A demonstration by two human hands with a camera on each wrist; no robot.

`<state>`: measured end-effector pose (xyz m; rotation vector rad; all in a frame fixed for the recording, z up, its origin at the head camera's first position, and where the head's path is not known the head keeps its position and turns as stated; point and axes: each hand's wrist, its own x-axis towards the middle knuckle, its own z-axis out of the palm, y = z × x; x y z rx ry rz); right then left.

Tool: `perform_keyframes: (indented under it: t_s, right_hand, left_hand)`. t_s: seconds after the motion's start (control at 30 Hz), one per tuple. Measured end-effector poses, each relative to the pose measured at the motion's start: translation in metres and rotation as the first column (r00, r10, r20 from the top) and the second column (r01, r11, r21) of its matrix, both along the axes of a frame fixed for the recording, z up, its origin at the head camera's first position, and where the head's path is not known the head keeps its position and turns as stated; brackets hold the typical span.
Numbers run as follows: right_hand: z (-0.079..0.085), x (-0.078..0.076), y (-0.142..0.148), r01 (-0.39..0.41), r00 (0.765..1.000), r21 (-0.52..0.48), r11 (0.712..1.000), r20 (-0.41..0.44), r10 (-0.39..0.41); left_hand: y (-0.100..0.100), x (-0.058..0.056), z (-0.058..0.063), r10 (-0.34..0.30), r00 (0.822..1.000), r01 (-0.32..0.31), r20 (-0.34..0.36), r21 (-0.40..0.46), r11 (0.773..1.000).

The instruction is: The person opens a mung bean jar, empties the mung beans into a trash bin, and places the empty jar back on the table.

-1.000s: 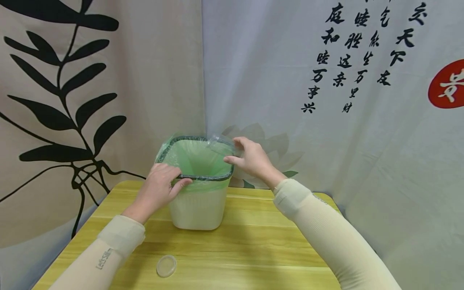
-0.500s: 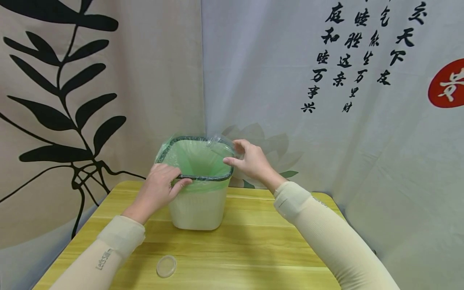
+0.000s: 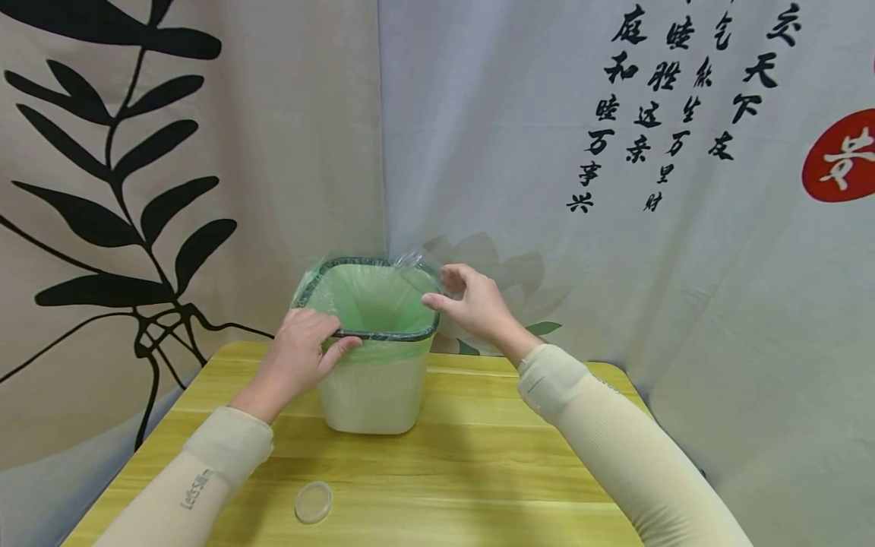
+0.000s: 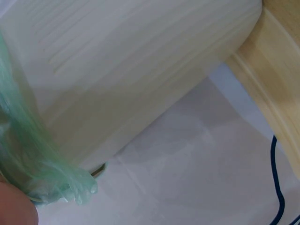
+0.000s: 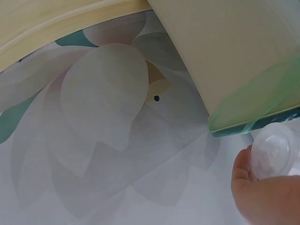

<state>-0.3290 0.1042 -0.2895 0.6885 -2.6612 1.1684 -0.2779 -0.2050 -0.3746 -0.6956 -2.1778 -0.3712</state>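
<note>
A cream trash can [image 3: 372, 395] stands on the wooden table, lined with a green bag [image 3: 376, 292] that folds over its dark rim. My left hand [image 3: 294, 353] grips the near left part of that rim, thumb outside over the bag; the left wrist view shows only a fingertip beside the gathered green plastic [image 4: 56, 173]. In my right hand [image 3: 475, 304] a clear plastic cup [image 3: 420, 266] lies tilted above the far right corner of the can. Its round bottom [image 5: 273, 151] faces the right wrist camera. What the cup contains is not discernible.
A clear round lid [image 3: 314, 502] lies on the table [image 3: 478, 471] near its front, left of the middle. Behind the table hang printed curtains [image 3: 478, 114], with a black plant pattern on the left and writing on the right.
The clear cup in my right hand has tipped slightly upward at its far end. My left hand stays on the rim, and the can and lid have not moved.
</note>
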Motion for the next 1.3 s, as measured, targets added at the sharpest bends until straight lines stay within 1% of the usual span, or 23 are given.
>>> perform_keyframes:
  t_s: [0.3, 0.43, 0.6, 0.8, 0.93, 1.1, 1.3]
  right_hand:
    - [-0.002, 0.004, 0.007, 0.005, 0.999, -0.068, 0.998, 0.039, -0.002]
    - [-0.003, 0.005, 0.012, 0.007, 0.998, -0.114, 0.993, 0.057, 0.000]
    - [-0.004, 0.005, 0.021, 0.013, 0.998, -0.194, 0.981, 0.069, 0.000]
    - [-0.007, 0.009, 0.041, 0.023, 0.996, -0.281, 0.959, 0.094, 0.004]
    - [-0.012, 0.012, 0.057, 0.047, 0.993, -0.319, 0.947, 0.119, -0.009]
    - [-0.022, 0.014, 0.078, 0.090, 0.990, -0.343, 0.935, 0.132, -0.046]
    - [-0.035, 0.019, 0.100, 0.106, 0.988, -0.398, 0.911, 0.144, -0.052]
  left_hand:
    - [0.001, -0.001, 0.002, -0.005, 1.000, 0.005, -0.006, 0.005, 1.000]
    - [0.001, -0.001, 0.004, -0.007, 1.000, 0.007, -0.012, 0.004, 1.000]
    - [0.001, 0.000, 0.004, -0.007, 1.000, 0.007, -0.011, 0.001, 1.000]
    - [0.002, 0.002, 0.005, 0.003, 1.000, -0.003, 0.005, -0.002, 1.000]
    - [0.003, 0.003, 0.004, 0.007, 1.000, -0.007, 0.014, -0.008, 1.000]
    - [0.003, 0.002, 0.003, 0.011, 1.000, -0.011, 0.013, -0.011, 1.000]
    - [0.003, 0.002, 0.002, -0.002, 1.000, 0.002, 0.002, -0.002, 1.000]
